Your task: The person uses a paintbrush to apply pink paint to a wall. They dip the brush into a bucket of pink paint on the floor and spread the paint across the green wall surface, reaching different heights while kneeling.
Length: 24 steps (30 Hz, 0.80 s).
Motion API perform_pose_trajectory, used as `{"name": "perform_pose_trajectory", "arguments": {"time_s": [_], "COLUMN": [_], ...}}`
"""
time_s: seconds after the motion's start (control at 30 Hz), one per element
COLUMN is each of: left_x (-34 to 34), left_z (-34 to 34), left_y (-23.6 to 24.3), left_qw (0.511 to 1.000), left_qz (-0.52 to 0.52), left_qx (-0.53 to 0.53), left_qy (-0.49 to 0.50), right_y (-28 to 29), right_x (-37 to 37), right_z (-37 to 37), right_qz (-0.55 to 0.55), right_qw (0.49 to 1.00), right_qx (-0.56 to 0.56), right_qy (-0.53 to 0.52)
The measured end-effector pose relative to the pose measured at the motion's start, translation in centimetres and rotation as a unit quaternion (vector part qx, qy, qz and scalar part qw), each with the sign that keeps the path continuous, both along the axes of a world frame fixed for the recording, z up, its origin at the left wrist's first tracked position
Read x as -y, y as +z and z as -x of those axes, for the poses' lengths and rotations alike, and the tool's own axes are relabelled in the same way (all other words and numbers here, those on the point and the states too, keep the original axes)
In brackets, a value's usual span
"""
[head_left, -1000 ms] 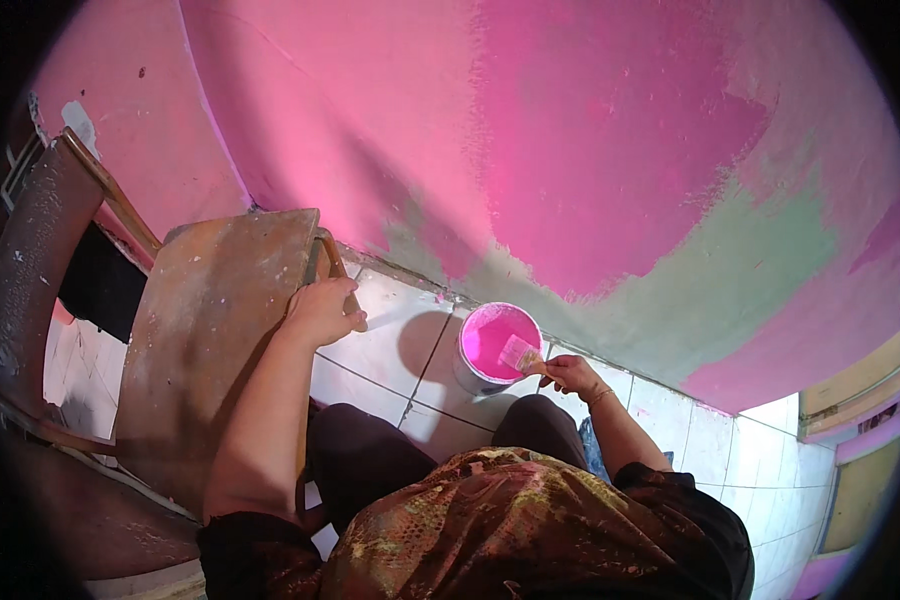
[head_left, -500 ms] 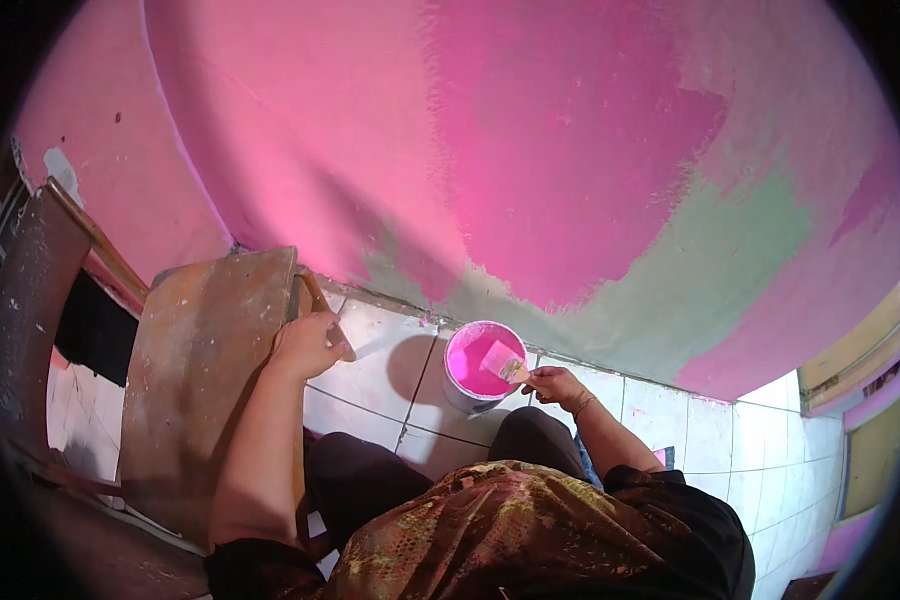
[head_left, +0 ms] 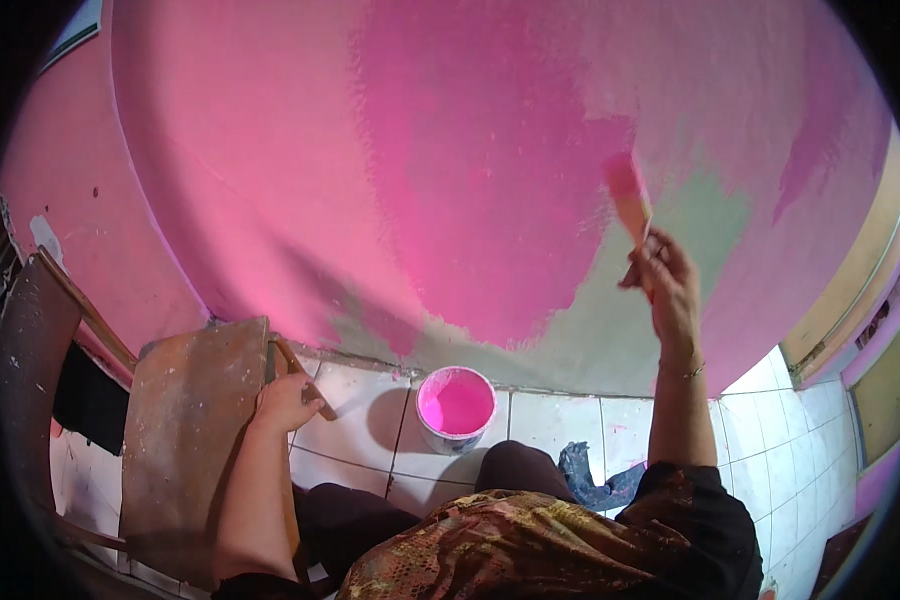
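Raised in front of the wall, my right hand (head_left: 665, 270) is closed round the handle of a paintbrush (head_left: 632, 205). Its bristles are pink, slightly blurred, and point up at the painted wall (head_left: 480, 170). On the tiles below stands a white bucket (head_left: 456, 440) of bright pink paint. My left hand (head_left: 288, 402) lies at the edge of a worn wooden chair (head_left: 195, 420), closed on it by a wooden bar; some of its fingers are hidden. The wall carries a broad deep-pink patch beside paler pink, grey and green areas.
A dark blue cloth (head_left: 595, 485) lies on the white tiled floor (head_left: 355, 440) to the right of my knee. The dark chair back (head_left: 30, 350) rises at far left. A yellowish panel (head_left: 885, 400) with purple edging is at far right.
My right hand has lifted the paintbrush out of the bucket and carried it up and right to the wall. My left hand stays on the chair; the view has shifted.
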State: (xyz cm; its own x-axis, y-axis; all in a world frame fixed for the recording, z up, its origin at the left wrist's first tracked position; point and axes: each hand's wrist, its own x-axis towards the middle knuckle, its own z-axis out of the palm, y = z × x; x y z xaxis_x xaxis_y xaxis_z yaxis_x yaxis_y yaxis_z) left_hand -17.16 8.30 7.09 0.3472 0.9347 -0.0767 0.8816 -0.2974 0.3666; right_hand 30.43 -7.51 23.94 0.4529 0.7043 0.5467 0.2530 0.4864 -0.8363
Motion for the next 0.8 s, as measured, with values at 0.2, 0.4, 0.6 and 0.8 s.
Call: {"name": "perform_pose_trajectory", "arguments": {"time_s": [0.2,0.4,0.6,0.8], "left_x": [0.2,0.4,0.6,1.1], "left_z": [-0.7,-0.3,-0.7,-0.7], "left_y": [0.9,0.8,1.2,2.0], "left_qw": [0.999,0.999,1.0,0.999], "left_qz": [0.001,0.001,0.011,0.032], "left_qx": [-0.043,-0.034,-0.024,-0.027], "left_qy": [-0.005,-0.011,-0.008,0.007], "right_y": [10.5,16.2,10.4,2.1], "right_x": [-2.4,-6.0,-9.1,-5.5], "right_z": [0.9,2.3,-1.3,-0.5], "right_qz": [-0.013,0.005,0.068,0.19], "right_qw": [0.923,0.773,0.74,0.769], "right_qx": [0.218,0.41,0.492,0.514], "right_qy": [-0.318,-0.483,-0.453,-0.33]}}
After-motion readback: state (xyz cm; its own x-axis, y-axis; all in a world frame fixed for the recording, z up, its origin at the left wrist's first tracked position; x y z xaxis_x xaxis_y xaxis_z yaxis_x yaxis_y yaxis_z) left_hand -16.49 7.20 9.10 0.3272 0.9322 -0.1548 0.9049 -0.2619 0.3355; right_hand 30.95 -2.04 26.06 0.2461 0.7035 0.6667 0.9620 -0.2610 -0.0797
